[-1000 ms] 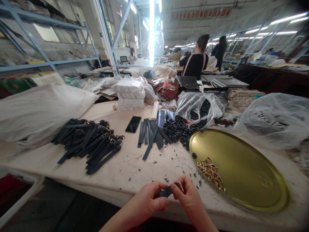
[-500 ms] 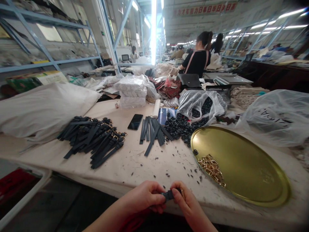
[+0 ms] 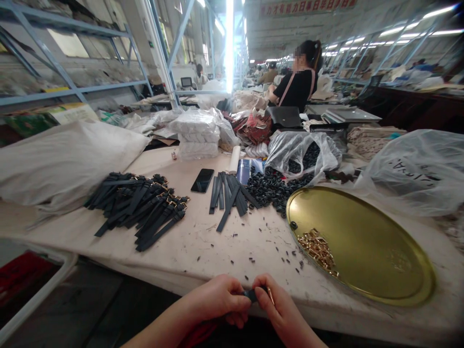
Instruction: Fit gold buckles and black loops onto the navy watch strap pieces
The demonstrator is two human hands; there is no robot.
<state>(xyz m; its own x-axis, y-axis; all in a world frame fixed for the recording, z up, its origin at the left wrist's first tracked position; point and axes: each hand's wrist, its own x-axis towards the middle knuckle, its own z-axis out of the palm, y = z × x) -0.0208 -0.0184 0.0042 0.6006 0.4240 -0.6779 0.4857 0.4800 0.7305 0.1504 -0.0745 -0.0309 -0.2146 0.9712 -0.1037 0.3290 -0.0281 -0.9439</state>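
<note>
My left hand and my right hand meet at the table's near edge, both pinched on one short dark strap with a gold buckle at its right end. Most of the strap is hidden by my fingers. A heap of dark straps with buckles lies to the left. A smaller bunch of plain dark straps lies in the middle. Gold buckles sit in a round gold tray on the right.
Black rings spill from a clear bag. A phone lies beside the plain straps. A white sack fills the left, a large clear bag the right. A person in black stands behind. Small dark scraps dot the tabletop.
My hands with the strap have dropped slightly toward the table's near edge and closed tighter round it, so less of the strap shows. The view has tilted a little.
</note>
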